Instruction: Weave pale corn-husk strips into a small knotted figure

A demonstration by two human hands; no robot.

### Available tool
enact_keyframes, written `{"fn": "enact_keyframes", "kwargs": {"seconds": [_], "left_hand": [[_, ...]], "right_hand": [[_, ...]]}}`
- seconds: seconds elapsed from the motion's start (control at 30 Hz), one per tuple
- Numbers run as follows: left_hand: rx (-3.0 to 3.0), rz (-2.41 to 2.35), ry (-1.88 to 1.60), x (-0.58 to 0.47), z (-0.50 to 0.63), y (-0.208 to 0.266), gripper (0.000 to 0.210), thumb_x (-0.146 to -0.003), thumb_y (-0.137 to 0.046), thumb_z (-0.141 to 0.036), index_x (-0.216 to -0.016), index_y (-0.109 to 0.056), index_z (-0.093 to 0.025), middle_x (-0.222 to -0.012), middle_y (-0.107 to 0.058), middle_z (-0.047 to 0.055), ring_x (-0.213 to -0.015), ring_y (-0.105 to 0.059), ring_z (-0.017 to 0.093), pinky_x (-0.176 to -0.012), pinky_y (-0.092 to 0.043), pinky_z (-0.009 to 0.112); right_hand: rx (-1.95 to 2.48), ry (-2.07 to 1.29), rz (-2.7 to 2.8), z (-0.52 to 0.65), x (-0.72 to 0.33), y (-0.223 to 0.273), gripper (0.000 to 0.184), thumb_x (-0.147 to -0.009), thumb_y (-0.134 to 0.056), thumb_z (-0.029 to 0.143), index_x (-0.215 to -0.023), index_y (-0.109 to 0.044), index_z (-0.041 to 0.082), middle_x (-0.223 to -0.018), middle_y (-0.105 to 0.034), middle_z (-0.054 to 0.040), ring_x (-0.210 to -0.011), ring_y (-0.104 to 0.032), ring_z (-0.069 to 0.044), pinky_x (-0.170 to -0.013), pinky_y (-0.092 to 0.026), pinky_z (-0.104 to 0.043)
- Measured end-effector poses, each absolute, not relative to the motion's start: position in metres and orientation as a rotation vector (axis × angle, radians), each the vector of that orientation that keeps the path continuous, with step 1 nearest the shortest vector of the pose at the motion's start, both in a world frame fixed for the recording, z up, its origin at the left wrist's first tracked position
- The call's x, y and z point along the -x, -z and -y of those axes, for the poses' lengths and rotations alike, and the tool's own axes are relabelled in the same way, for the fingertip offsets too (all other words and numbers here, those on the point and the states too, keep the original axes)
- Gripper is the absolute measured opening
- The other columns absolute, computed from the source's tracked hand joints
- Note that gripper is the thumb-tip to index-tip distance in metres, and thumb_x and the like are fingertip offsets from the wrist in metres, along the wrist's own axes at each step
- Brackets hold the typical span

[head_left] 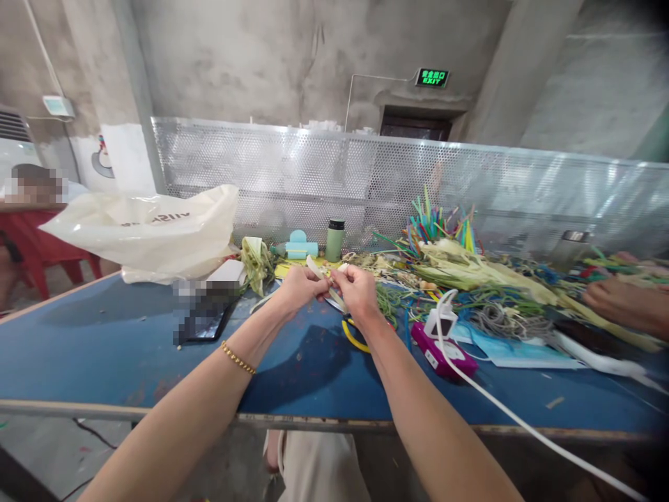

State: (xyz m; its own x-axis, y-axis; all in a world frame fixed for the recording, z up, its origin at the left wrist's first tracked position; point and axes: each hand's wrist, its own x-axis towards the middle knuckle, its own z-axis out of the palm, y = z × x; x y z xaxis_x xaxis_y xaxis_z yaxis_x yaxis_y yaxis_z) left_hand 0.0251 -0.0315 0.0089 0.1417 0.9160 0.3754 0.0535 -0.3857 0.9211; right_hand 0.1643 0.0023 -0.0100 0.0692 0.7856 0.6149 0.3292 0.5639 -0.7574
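Nearest my camera, two forearms [193, 404] rise from the bottom of the frame, one wearing a gold bracelet [237, 358]. Mid-frame I see the left hand [303, 287] and right hand [358, 289] close together, fingertips pinching at least one pale strip [312, 265]. I count one green flask [335, 242] just above centre, one purple power block [450, 355] lower right, and one co-worker's hand [621, 303] far right.

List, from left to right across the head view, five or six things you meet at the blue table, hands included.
White plastic bag, crumpled pale-green bundle, left hand, right hand, purple power block, another person's hand.
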Motion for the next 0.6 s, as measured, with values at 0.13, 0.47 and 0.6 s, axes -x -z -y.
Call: {"fn": "enact_keyframes", "kwargs": {"seconds": [0.13, 0.47, 0.6], "left_hand": [[-1.609, -0.953, -1.354, -0.0259, 0.0312, -0.0077, 0.018, -0.070, -0.067, -0.018, -0.054, -0.063, -0.010, -0.050, -0.059, 0.001, -0.045, -0.048, 0.008, -0.047, -0.036, 0.021], [-1.607, -0.909, -1.364, -0.0256, 0.0289, -0.0063, 0.020, -0.071, -0.069, -0.024, -0.057, -0.065, -0.010, -0.054, -0.060, 0.003, -0.050, -0.050, 0.010, -0.049, -0.035, 0.023], [-1.490, -0.800, -1.293, -0.0221, 0.0293, -0.0095, 0.027, -0.078, -0.064, -0.033, -0.068, -0.070, -0.009, -0.064, -0.066, 0.007, -0.058, -0.055, 0.012, -0.055, -0.037, 0.024]], "right_hand": [[0.996, -0.374, 1.537, -0.0058, -0.1649, 0.0135, 0.030, -0.079, -0.060, 0.042, -0.060, -0.058, 0.019, -0.055, -0.061, 0.0001, -0.052, -0.052, -0.013, -0.051, -0.037, -0.024], [0.987, -0.398, 1.491, -0.0033, -0.1655, 0.0108, 0.031, -0.079, -0.061, 0.043, -0.059, -0.056, 0.019, -0.055, -0.059, 0.0007, -0.051, -0.050, -0.013, -0.051, -0.037, -0.024], [0.931, -0.443, 1.469, 0.0014, -0.1660, 0.0067, 0.032, -0.080, -0.060, 0.044, -0.061, -0.054, 0.019, -0.054, -0.056, 0.0021, -0.046, -0.048, -0.012, -0.048, -0.038, -0.024]]}}
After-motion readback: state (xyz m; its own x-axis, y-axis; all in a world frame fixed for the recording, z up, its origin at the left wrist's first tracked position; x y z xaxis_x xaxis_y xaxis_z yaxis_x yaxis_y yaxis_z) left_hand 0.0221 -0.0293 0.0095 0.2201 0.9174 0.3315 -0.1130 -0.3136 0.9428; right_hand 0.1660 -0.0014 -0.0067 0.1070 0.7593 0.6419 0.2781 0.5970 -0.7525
